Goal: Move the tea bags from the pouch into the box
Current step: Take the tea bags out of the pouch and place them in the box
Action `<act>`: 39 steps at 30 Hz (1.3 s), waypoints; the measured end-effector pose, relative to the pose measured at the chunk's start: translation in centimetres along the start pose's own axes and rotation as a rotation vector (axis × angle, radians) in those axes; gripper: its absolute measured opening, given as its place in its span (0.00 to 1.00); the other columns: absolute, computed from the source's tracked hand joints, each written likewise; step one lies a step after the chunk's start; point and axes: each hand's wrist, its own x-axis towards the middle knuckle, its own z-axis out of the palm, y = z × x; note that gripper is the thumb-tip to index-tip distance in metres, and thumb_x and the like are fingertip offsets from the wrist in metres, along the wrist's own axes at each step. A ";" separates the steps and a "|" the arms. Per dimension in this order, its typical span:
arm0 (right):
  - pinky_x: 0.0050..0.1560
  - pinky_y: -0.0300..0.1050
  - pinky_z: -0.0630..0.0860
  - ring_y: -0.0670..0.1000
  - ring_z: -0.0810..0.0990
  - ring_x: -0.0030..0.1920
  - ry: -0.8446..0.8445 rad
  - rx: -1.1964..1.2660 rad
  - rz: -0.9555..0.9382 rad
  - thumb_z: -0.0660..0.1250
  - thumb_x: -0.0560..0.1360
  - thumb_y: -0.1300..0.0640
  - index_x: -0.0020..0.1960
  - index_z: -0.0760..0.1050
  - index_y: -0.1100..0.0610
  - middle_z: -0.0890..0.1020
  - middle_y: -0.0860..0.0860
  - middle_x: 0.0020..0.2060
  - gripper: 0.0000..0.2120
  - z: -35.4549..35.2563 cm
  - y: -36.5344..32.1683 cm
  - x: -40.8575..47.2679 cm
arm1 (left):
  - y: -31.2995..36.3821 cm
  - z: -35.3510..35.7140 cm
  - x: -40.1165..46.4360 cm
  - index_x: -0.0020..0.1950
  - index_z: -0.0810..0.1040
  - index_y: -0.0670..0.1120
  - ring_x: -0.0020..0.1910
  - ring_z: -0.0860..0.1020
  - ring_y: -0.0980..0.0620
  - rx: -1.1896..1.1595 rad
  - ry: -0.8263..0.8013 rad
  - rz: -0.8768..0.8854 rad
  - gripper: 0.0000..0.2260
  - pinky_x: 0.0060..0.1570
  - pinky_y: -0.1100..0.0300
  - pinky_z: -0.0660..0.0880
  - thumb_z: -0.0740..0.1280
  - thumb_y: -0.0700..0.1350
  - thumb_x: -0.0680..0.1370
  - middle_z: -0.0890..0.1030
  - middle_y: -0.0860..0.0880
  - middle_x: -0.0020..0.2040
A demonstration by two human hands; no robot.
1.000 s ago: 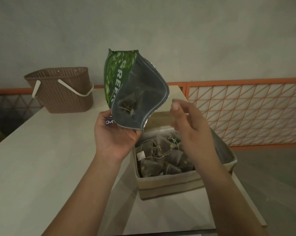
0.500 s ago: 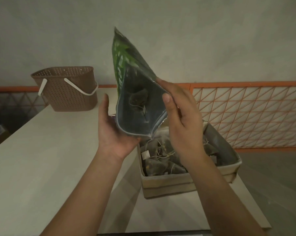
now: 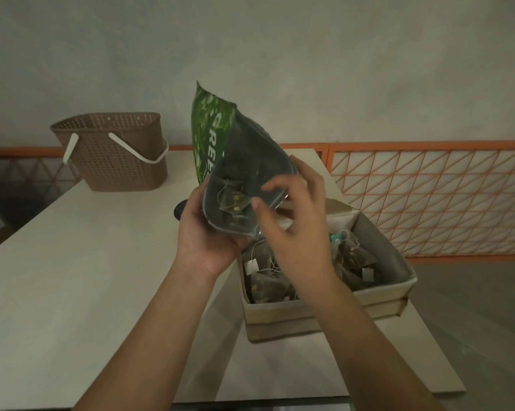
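Note:
A green tea pouch [image 3: 213, 134] is held tilted above the table with its open mouth facing me. My left hand [image 3: 204, 232] grips its lower left edge from below. A pyramid tea bag [image 3: 234, 201] lies inside, near the mouth. My right hand [image 3: 297, 221] is at the mouth's right rim with fingers loosely spread, thumb and forefinger close to the tea bag; whether they touch it is unclear. Below stands a beige fabric box [image 3: 324, 315] holding several tea bags [image 3: 265, 283].
A brown perforated basket [image 3: 114, 152] with white handles stands at the back left of the pale table [image 3: 72, 277]. An orange lattice railing [image 3: 428, 197] runs along the right, past the table's edge. A dark blue object [image 3: 179, 209] peeks out behind my left hand.
The pouch has tilted so its mouth faces me more. My right hand came from above the box to the pouch, then shifted from gripping its right edge to hovering at the mouth.

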 end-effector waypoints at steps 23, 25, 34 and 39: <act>0.48 0.39 0.78 0.45 0.81 0.49 0.162 0.159 0.266 0.69 0.75 0.56 0.46 0.78 0.54 0.81 0.46 0.50 0.02 -3.8 -1.0 -0.1 | 0.0 0.5 0.3 0.72 0.75 0.46 0.66 0.77 0.40 -0.105 -0.035 0.047 0.27 0.47 0.49 0.82 0.66 0.54 0.75 0.78 0.40 0.69; 0.46 0.44 0.79 0.52 0.82 0.45 0.155 0.214 0.337 0.68 0.76 0.59 0.45 0.76 0.54 0.83 0.51 0.43 0.01 -4.9 -0.5 -0.2 | 0.1 0.4 0.5 0.71 0.76 0.46 0.65 0.78 0.40 -0.113 -0.039 0.056 0.25 0.46 0.50 0.82 0.66 0.54 0.76 0.78 0.40 0.69; 0.36 0.40 0.76 0.52 0.79 0.36 0.180 0.109 0.396 0.67 0.77 0.59 0.45 0.78 0.56 0.82 0.54 0.36 0.02 -7.1 1.5 -1.2 | -0.2 0.9 0.3 0.56 0.87 0.45 0.59 0.81 0.41 -0.070 -0.056 0.078 0.20 0.50 0.52 0.82 0.72 0.52 0.67 0.80 0.41 0.66; 0.38 0.32 0.73 0.37 0.78 0.38 -0.041 -0.344 0.314 0.71 0.74 0.56 0.48 0.82 0.51 0.81 0.40 0.38 0.03 -7.9 3.2 -1.6 | -0.3 1.2 -0.1 0.57 0.86 0.45 0.56 0.83 0.41 -0.090 -0.067 0.062 0.19 0.46 0.53 0.82 0.68 0.53 0.72 0.81 0.41 0.65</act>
